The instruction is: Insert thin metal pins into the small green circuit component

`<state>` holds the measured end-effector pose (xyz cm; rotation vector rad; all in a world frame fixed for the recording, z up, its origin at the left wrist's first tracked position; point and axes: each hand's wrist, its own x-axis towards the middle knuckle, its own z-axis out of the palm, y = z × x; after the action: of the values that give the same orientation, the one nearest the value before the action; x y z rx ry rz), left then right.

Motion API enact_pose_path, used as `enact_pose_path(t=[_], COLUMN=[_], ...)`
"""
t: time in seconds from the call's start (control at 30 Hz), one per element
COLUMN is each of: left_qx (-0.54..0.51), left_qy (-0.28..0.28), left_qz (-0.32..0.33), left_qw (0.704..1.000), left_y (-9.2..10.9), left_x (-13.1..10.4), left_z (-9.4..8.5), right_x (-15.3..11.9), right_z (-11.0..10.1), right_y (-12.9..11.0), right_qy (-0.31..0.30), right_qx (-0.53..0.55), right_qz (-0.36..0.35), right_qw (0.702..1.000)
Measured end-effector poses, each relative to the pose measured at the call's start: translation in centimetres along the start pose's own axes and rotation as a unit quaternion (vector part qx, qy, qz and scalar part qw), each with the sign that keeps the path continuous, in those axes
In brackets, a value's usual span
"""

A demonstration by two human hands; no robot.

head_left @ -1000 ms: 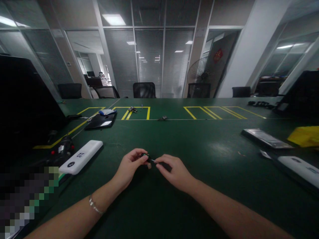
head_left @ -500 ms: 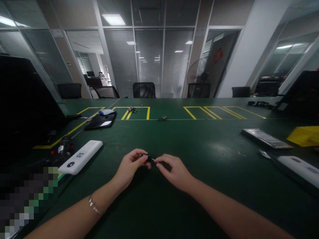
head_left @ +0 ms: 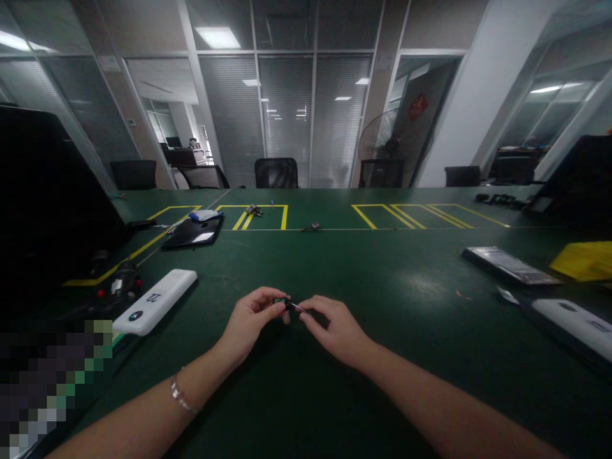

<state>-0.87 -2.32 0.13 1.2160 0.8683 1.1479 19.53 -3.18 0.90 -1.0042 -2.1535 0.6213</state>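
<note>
Near the middle of the green table, my left hand pinches a small dark green and black part between thumb and fingers. A thin, light-coloured rod reaches from that part to the fingertips of my right hand, which are closed on its other end. What exactly the part and the rod are is too small to tell. Both hands are held close together above the tabletop.
To the left lie a white power bank and a black tablet-like object. Small metal pieces and a small grey item lie farther back. A metallic box, another white device and a yellow object are at right.
The small part has tilted slightly in my left fingers. My right hand has hardly moved and still grips the rod.
</note>
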Motion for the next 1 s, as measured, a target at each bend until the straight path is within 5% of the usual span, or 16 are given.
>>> enact_pose_path(t=[0.23, 0.5, 1.0], left_qx=[0.003, 0.097, 0.115], left_qy=[0.027, -0.022, -0.019], left_qz=[0.012, 0.040, 0.055], left_qw=[1.000, 0.994, 0.992], left_y=[0.30, -0.10, 0.09], left_x=[-0.08, -0.18, -0.22], left_z=[0.06, -0.41, -0.25], right_x=[-0.06, -0.05, -0.16], right_z=[0.25, 0.04, 0.05], right_y=[0.42, 0.17, 0.21], right_qy=[0.004, -0.008, -0.007], right_qx=[0.000, 0.007, -0.002], right_qz=[0.004, -0.004, -0.005], right_qw=[1.000, 1.000, 1.000])
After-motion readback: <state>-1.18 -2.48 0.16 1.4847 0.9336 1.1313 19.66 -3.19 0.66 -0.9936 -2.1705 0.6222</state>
